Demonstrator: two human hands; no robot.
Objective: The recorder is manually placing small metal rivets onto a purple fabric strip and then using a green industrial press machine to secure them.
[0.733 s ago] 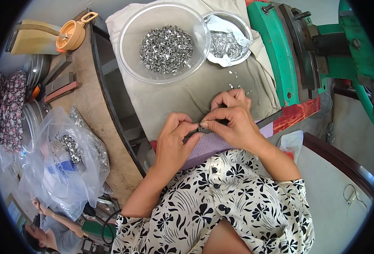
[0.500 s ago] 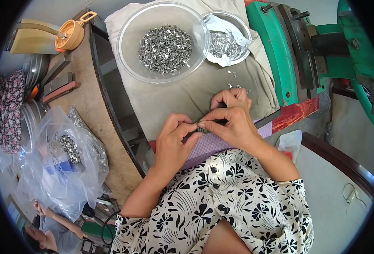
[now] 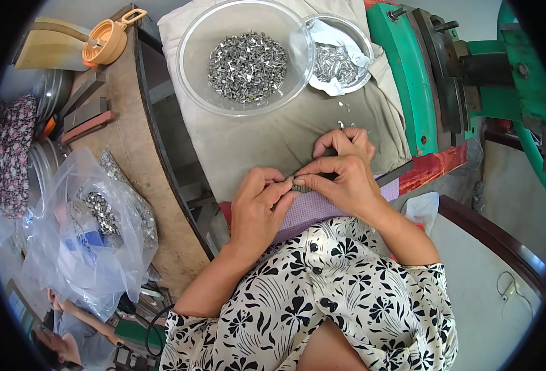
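My left hand (image 3: 257,204) and my right hand (image 3: 346,176) meet over the front edge of the cloth-covered work surface. Thumbs and forefingers of both pinch a small dark grey metal piece (image 3: 299,186), largely covered by the fingertips. The other fingers of my right hand are curled in, and whatever they may hold is hidden. Just beyond them lie a few loose silver chips (image 3: 351,125). Farther off, a clear plastic bowl (image 3: 184,73) holds a heap of small metal parts (image 3: 248,68). Beside it, a round metal dish (image 3: 350,25) with a white lining holds thin silver pieces (image 3: 333,63).
A green machine (image 3: 403,80) stands close on the right. On the left, a wooden table (image 3: 127,123) carries metal bars, an orange cup (image 3: 109,43) and a clear plastic bag (image 3: 87,247) of metal pieces. Another person (image 3: 81,337) is at the lower left.
Both hands keep their pinch on the small metal piece with barely any finger movement. The whole view has shifted slightly, so the bowl and dish appear a little farther right.
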